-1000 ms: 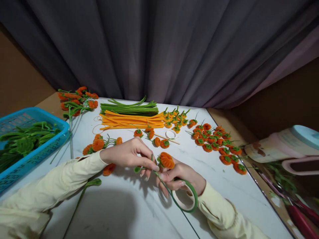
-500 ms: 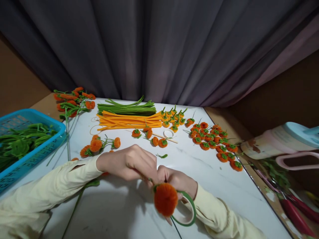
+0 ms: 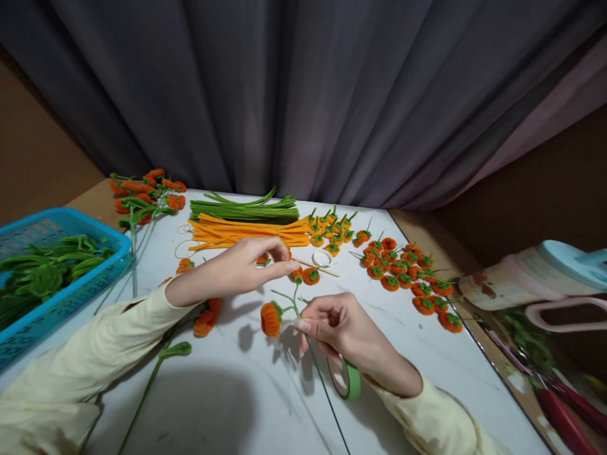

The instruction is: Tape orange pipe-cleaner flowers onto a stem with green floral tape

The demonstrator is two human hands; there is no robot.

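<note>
My right hand pinches a green wire stem between thumb and fingertips. From the stem's upper part an orange fuzzy pumpkin-shaped ornament with a green cap branches off to the left. A roll of green tape hangs by the right hand's lower fingers; how it is held is hidden. My left hand reaches over small orange ornaments, its thumb and forefinger apart. Beneath my left wrist lie more orange pieces, partly covered.
A blue basket of green leaves stands left. Green strips and yellow-orange strips lie at the back, near a thin stick and a white ring. Rows of orange ornaments, a tumbler and red-handled pliers are right.
My hands have separated. The left has moved up over the small ornaments, while the right now keeps the stem alone. The orange ornament has swung up and left, away from the tape roll.
</note>
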